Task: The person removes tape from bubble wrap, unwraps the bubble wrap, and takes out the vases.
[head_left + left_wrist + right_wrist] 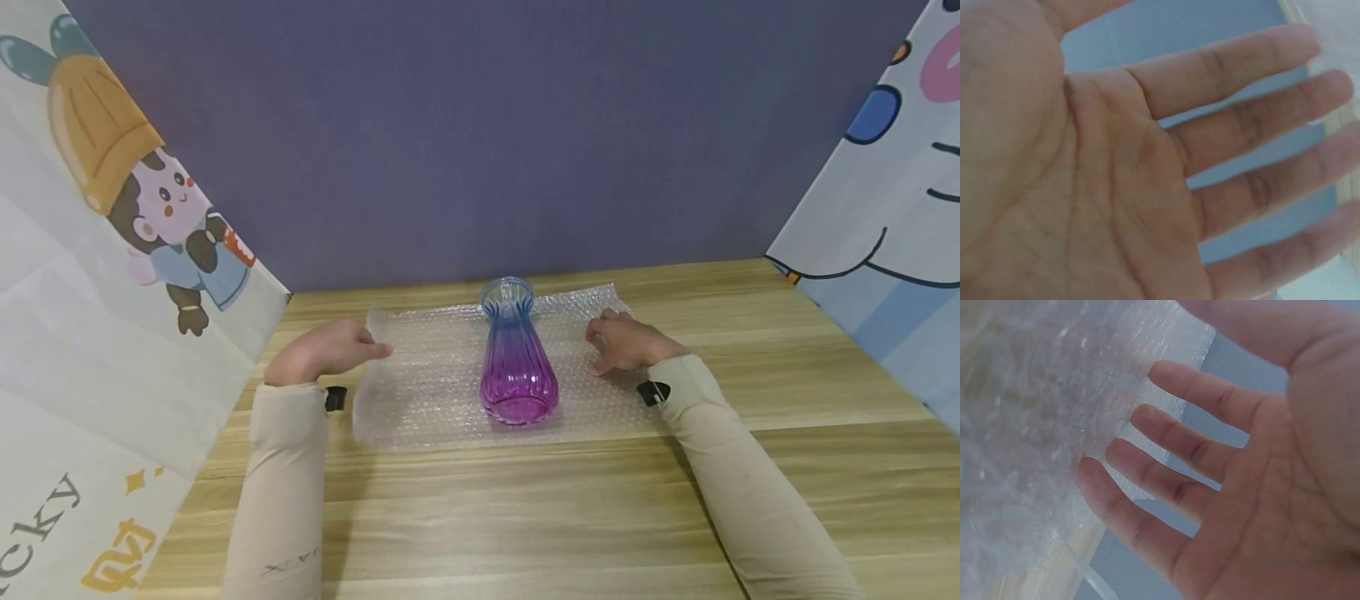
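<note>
A glass vase [517,367], blue at the neck and fading to magenta at the base, lies on its side on a sheet of bubble wrap [427,392]. Its mouth points toward the back wall. At the sheet's left edge is my left hand [337,346], its thumb over the border; the left wrist view shows the palm [1141,181] bare, with spread, nearly straight fingers. My right hand [628,340] is over the sheet's right side. Slightly bent, separated fingers [1166,431] reach toward the bubble wrap [1029,437] in the right wrist view, and the palm holds nothing.
The sheet lies on a wood-grain table [525,517]. A plain purple-grey wall [487,133] stands at the back. Panels with cartoon prints, a left panel [90,333] and a right panel [885,225], close in both sides.
</note>
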The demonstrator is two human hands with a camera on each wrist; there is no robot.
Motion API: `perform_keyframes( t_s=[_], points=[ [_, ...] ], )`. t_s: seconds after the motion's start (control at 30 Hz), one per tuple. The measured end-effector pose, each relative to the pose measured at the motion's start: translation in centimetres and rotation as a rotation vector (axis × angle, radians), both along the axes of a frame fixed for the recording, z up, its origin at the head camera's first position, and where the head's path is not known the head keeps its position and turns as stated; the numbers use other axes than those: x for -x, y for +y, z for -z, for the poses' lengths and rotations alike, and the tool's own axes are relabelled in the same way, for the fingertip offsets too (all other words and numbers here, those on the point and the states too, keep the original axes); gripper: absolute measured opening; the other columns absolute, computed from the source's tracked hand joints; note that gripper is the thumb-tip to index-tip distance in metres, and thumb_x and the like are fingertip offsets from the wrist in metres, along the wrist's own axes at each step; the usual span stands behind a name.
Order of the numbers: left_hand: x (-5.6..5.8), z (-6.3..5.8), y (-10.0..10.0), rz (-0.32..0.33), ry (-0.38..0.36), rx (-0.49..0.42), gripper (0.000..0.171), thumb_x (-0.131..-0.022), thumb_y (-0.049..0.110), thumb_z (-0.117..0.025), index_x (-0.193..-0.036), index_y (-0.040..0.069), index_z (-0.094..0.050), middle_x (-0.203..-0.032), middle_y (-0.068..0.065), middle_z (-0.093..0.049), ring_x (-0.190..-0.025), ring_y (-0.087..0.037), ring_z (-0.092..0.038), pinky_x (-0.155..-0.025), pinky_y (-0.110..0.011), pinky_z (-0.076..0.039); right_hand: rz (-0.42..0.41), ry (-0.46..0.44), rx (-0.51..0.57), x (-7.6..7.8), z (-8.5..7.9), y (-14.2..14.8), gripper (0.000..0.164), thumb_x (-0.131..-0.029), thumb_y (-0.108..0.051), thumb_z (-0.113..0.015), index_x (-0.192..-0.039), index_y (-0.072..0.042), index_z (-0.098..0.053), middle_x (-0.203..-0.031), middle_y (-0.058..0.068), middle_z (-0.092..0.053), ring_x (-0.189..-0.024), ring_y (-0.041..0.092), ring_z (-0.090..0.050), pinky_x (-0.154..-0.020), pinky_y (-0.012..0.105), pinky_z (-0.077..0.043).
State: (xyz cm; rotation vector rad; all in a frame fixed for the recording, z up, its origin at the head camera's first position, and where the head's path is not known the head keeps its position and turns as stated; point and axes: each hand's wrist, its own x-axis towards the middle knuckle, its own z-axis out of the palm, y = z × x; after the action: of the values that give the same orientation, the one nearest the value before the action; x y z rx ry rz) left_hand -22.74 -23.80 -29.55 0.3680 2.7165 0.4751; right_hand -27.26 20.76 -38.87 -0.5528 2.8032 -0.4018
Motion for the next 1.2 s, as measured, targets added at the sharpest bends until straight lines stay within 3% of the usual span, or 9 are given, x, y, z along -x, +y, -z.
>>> perform_keyframes(
  t_s=[0.1,0.33,0.53,0.63,0.7,0.77,0.83,0.93,1.2],
  points=[
    [0.0,-0.1,-0.5,-0.032,-0.013,0.043,0.054,-0.101,0.042,-0.058,-0.057,0.021,-0.036,-0.057,0.009,-0.028,-0.055,-0.009,-0.025,-0.055,-0.028,-0.030,-0.002,-0.004,0.002,0.0,0.0,0.0,0.055,-0.085,-0.023,-0.082,-0.131,-0.003,-0.061,-0.132,0.021,-0.055,-0.125,0.045,-0.049,-0.103,0.063,-0.047],
    [0.0,-0.2,-1.4,-0.050,0.011,0.106,0.047,-0.100,0.046,-0.056,-0.067,0.012,-0.060,-0.070,0.001,-0.052,-0.071,-0.017,-0.049,-0.069,-0.033,-0.042,-0.014,0.004,-0.003,0.0,0.0,0.0,0.054,-0.085,-0.023,-0.082,-0.131,-0.002,-0.061,-0.131,0.021,-0.056,-0.125,0.045,-0.049,-0.104,0.062,-0.046],
    [0.1,-0.2,-2.3,-0.122,-0.057,0.118,0.051,-0.101,0.049,-0.055,-0.062,0.018,-0.045,-0.064,0.005,-0.036,-0.062,-0.013,-0.034,-0.064,-0.032,-0.037,-0.022,0.007,-0.001,0.0,0.0,0.1,0.055,-0.085,-0.024,-0.082,-0.131,-0.002,-0.061,-0.130,0.022,-0.055,-0.124,0.045,-0.049,-0.103,0.062,-0.047],
    [-0.1,-0.4,-2.5,-0.133,-0.058,0.098,0.049,-0.102,0.048,-0.054,-0.064,0.018,-0.046,-0.065,0.006,-0.035,-0.061,-0.012,-0.033,-0.060,-0.031,-0.036,-0.021,0.009,-0.001,0.0,0.1,0.1,0.055,-0.085,-0.024,-0.082,-0.131,-0.002,-0.061,-0.130,0.022,-0.055,-0.124,0.045,-0.049,-0.103,0.062,-0.047],
    [-0.2,-0.5,-2.5,-0.123,-0.032,0.069,0.048,-0.101,0.047,-0.055,-0.064,0.018,-0.047,-0.065,0.006,-0.035,-0.061,-0.012,-0.032,-0.058,-0.031,-0.034,-0.023,0.011,0.000,0.0,0.1,0.1,0.054,-0.085,-0.024,-0.082,-0.130,-0.002,-0.062,-0.130,0.022,-0.056,-0.123,0.045,-0.050,-0.103,0.062,-0.047],
    [-0.4,-0.8,-2.3,-0.105,0.003,0.047,0.045,-0.102,0.046,-0.055,-0.075,0.010,-0.062,-0.070,-0.004,-0.054,-0.065,-0.020,-0.050,-0.063,-0.036,-0.046,-0.020,0.007,0.000,0.0,0.1,0.1,0.053,-0.086,-0.024,-0.081,-0.130,-0.002,-0.061,-0.130,0.021,-0.055,-0.124,0.044,-0.049,-0.103,0.061,-0.047],
    [-0.7,-1.0,-1.9,-0.076,0.060,0.018,0.045,-0.102,0.044,-0.055,-0.100,0.002,-0.071,-0.095,-0.018,-0.071,-0.085,-0.034,-0.067,-0.078,-0.046,-0.056,-0.020,0.004,0.001,0.0,0.1,0.0,0.053,-0.086,-0.024,-0.081,-0.130,-0.002,-0.061,-0.130,0.021,-0.055,-0.123,0.044,-0.050,-0.102,0.061,-0.047],
    [-1.2,-1.4,-1.0,-0.051,0.158,-0.001,0.063,-0.103,0.044,-0.055,-0.142,-0.005,-0.054,-0.145,-0.029,-0.056,-0.131,-0.047,-0.056,-0.106,-0.061,-0.047,-0.020,0.001,-0.001,0.0,0.0,0.0,0.053,-0.086,-0.024,-0.081,-0.130,-0.002,-0.061,-0.129,0.020,-0.055,-0.123,0.044,-0.050,-0.102,0.061,-0.048],
    [-0.7,-0.5,3.5,-0.064,0.359,-0.065,0.058,-0.099,0.039,-0.061,-0.143,0.002,-0.054,-0.147,-0.022,-0.055,-0.139,-0.043,-0.047,-0.115,-0.060,-0.039,-0.018,-0.005,-0.008,0.1,0.0,0.0,0.053,-0.087,-0.025,-0.081,-0.131,-0.003,-0.061,-0.129,0.020,-0.055,-0.123,0.044,-0.050,-0.102,0.061,-0.048]
  ],
)
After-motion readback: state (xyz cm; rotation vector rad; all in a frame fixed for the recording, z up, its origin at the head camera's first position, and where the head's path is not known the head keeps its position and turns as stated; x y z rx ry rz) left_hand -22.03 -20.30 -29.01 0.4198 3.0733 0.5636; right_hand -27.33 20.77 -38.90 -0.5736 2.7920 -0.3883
